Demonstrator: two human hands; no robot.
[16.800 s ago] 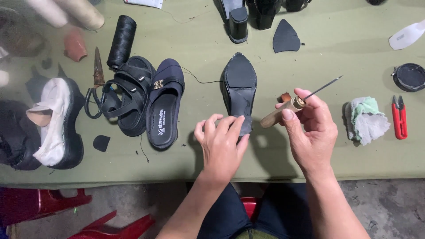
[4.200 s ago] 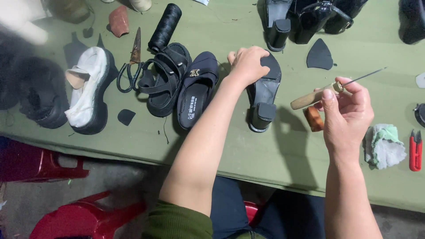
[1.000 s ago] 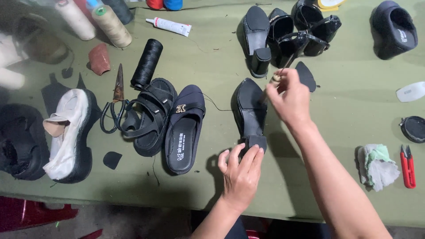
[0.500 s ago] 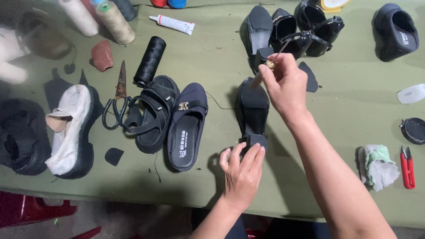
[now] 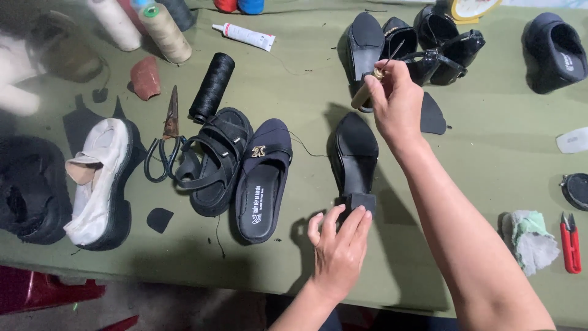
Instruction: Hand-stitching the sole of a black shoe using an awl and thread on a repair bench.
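Pinning the black heeled shoe point(image 5: 354, 160), sole up on the green counter point(image 5: 490, 159), your left hand point(image 5: 340, 252) keeps fingers together on its heel; your right hand point(image 5: 397, 101), fingers clamped on the awl point(image 5: 375, 75), has lifted farther beyond the toe, drawing thread.

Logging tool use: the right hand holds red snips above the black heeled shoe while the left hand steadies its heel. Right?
Not quite. In the head view the right hand holds a wooden-handled awl, not the red snips, which lie untouched.
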